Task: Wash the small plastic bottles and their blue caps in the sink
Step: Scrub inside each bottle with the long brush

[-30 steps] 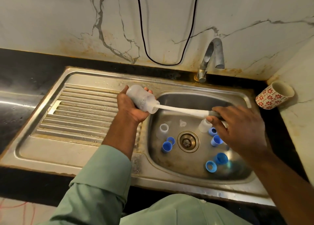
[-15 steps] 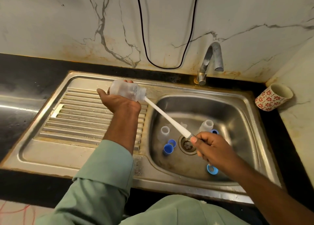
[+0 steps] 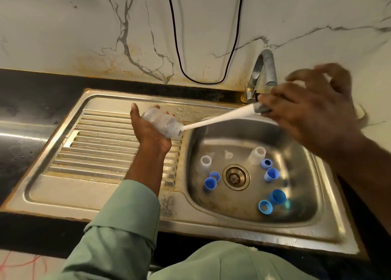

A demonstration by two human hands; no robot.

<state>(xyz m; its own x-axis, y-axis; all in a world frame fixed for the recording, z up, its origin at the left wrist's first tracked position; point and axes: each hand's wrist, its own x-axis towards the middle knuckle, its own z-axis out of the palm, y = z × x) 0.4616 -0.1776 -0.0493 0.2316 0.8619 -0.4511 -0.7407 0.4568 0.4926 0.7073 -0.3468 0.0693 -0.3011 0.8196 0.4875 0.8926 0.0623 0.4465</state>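
Left hand [image 3: 148,129] cradles clear plastic bottle [image 3: 161,122], fingers curled under it, mouth toward basin. Right hand [image 3: 313,110] pinches grey handle end of bottle brush [image 3: 220,119]; other fingers splayed loose, blurred. Brush head sits inside bottle neck, just beyond left fingertips.

Below right fingers, in sink [image 3: 330,195]: two more bottles [image 3: 257,155], six blue caps [image 3: 265,207] around drain.

Risks, judged: light pinch may slip; loose cradle could drop bottle; caps near drain.
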